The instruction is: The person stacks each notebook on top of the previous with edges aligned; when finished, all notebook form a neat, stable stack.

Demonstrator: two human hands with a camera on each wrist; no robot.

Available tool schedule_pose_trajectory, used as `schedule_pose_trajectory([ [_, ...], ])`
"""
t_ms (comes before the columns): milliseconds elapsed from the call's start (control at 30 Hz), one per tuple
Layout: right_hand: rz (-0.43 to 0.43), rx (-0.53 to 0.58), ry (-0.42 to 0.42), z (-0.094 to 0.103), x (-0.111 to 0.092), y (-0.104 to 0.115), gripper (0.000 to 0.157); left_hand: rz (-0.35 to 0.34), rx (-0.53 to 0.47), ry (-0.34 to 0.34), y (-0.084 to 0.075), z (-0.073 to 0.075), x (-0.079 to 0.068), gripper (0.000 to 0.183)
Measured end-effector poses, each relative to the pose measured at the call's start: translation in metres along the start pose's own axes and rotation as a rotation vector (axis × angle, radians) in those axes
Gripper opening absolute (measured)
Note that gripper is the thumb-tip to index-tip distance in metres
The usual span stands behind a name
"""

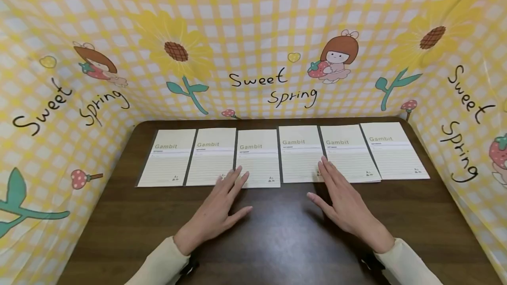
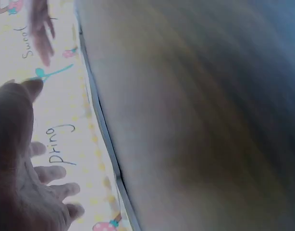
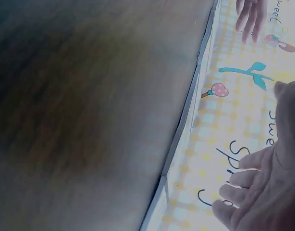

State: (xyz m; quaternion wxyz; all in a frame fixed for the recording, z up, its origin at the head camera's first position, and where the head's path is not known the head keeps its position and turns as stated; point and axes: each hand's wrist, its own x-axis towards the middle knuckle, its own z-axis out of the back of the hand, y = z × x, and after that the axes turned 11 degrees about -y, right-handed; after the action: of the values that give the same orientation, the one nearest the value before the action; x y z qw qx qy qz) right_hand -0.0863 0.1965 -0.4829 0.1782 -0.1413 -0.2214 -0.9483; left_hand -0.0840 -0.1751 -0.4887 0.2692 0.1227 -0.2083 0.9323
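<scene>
Several cream Gambit notebooks with dark spines lie in a row along the far part of the table. My left hand is open, its fingertips over the lower edges of the second notebook from the left and the third. Straight fingers of my right hand overlap the third notebook from the right and the second from the right, thumb spread inward. Neither hand grips anything. Both wrist views show the hands with fingers extended above the wood, the notebooks seen edge-on as a thin strip.
The leftmost notebook and the rightmost notebook lie beyond the hands' reach on each side. A dark wooden table spreads in front. Yellow checked cloth printed with flowers and lettering stands behind and at both sides.
</scene>
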Motion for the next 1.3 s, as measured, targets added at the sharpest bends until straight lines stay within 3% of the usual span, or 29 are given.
schedule_pose_trajectory([
  [133,-0.032,0.027,0.050,-0.003,-0.002,-0.002,0.088,-0.011,-0.076,0.041,-0.012,-0.010,0.010,0.078],
  [300,-0.051,0.032,0.151,-0.008,-0.003,-0.005,0.087,-0.041,-0.082,0.145,-0.030,-0.024,0.029,0.077],
  [500,-0.080,0.058,0.206,-0.013,-0.007,-0.006,0.085,-0.071,-0.042,0.248,-0.050,-0.042,0.052,0.079],
  [733,-0.040,0.035,0.203,-0.015,-0.009,-0.007,0.084,-0.111,0.047,0.325,-0.060,-0.052,0.070,0.083],
  [1033,-0.045,0.032,0.213,-0.012,-0.012,-0.006,0.084,-0.095,0.066,0.374,-0.069,-0.053,0.074,0.085],
  [1300,-0.053,0.023,0.208,-0.005,-0.026,0.004,0.082,-0.120,0.128,0.394,-0.082,-0.050,0.061,0.086],
])
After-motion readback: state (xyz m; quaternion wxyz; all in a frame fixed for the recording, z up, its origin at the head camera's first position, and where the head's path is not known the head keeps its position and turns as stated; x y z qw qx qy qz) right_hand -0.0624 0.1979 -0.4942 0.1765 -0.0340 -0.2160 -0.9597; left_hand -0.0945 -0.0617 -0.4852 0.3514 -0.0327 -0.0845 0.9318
